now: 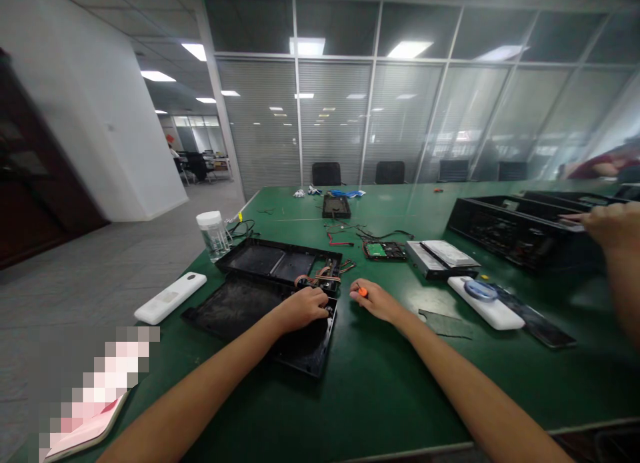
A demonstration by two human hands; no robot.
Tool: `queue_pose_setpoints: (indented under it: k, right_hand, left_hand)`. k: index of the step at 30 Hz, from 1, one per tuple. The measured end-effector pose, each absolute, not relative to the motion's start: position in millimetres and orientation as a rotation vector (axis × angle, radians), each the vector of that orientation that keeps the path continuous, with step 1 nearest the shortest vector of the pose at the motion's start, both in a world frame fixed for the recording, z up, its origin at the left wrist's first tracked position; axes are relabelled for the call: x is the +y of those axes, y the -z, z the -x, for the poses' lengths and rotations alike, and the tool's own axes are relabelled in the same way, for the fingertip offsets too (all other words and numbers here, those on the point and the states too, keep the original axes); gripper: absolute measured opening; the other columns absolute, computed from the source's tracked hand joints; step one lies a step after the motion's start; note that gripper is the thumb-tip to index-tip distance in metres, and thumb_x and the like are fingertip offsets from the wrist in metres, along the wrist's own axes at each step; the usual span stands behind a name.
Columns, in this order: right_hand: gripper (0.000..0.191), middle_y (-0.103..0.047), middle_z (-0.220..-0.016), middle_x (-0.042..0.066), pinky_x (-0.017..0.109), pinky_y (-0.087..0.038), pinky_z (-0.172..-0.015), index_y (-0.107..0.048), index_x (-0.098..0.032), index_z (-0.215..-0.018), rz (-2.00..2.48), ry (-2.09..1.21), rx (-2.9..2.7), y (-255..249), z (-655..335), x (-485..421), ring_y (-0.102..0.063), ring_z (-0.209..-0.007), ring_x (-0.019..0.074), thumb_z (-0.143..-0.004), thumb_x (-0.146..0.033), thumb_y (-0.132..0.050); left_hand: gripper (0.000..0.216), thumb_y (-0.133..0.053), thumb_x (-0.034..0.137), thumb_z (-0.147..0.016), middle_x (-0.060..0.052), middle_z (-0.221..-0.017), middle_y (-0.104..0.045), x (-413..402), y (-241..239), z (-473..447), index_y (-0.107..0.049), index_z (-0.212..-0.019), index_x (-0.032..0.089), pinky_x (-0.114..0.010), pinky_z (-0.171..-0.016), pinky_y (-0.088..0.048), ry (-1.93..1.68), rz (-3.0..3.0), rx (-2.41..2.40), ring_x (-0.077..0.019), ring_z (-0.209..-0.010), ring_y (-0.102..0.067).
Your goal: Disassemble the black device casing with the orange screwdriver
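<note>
Green bench [380,383], long, running toward a glass partition.

Far right: large black chassis [505,233], open on top. A co-worker's hand [607,223] lies on its near rim.

Near left of centre: opened black case [240,306], two shallow halves lying side by side, insides up. This is the piece being worked on.

Left hand [303,308]: down on the right end of the near half, fingers curled over the inside. Cannot tell whether they grip anything.

Silver drive [440,256]: flat on the bench between case and chassis.

White slab [170,298]: near the left bench edge, apart from the case. A second white slab [483,303] sits right of the hands, with a dark phone [543,326] just beside it.

Clear plastic jar [214,235]: upright, white lid, just behind the case's far left corner.

Green circuit board [383,250]: loose, just left of the drive.

Bundle of brown wires [315,278]: at the right end of the far case half, just above the left hand.

Right hand [375,301]: resting on the bench just right of the case, fingers closed on a small orange-handled tool [362,292]. Its tip is hidden.
</note>
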State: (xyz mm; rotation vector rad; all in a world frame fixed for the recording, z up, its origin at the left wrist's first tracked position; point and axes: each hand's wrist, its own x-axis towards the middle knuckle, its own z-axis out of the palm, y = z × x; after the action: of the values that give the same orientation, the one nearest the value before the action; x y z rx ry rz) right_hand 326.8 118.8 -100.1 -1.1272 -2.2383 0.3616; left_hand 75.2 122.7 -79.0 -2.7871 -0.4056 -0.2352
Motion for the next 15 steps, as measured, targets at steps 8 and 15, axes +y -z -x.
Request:
queue_pose_setpoints:
  k: [8,15]
  right_hand:
    - [0.028,-0.054,-0.076,0.002,0.026,-0.037,-0.067,-0.053,-0.02,-0.081,1.146,-0.324,-2.26,95.9,-326.8,116.9,-0.049,-0.071,0.0141,-0.088,-0.041,-0.038]
    - [0.026,-0.054,-0.075,0.002,0.026,-0.037,-0.065,-0.054,-0.019,-0.082,1.173,-0.36,-2.227,94.8,-326.8,115.7,-0.049,-0.07,0.0142,-0.087,-0.041,-0.039]
  left_hand:
    - [0.012,-0.049,0.018,-0.085,-0.006,-0.087,-0.051,115.9,78.8,-79.9,-0.06,-0.079,0.015,-0.03,-0.072,-0.036,0.2,2.754,-0.415,-0.0186,-0.086,-0.044]
    - [0.014,-0.048,0.017,-0.086,-0.006,-0.082,-0.052,121.2,81.9,-78.1,-0.059,-0.078,0.014,-0.029,-0.073,-0.038,0.241,2.747,-0.387,-0.0176,-0.083,-0.045]
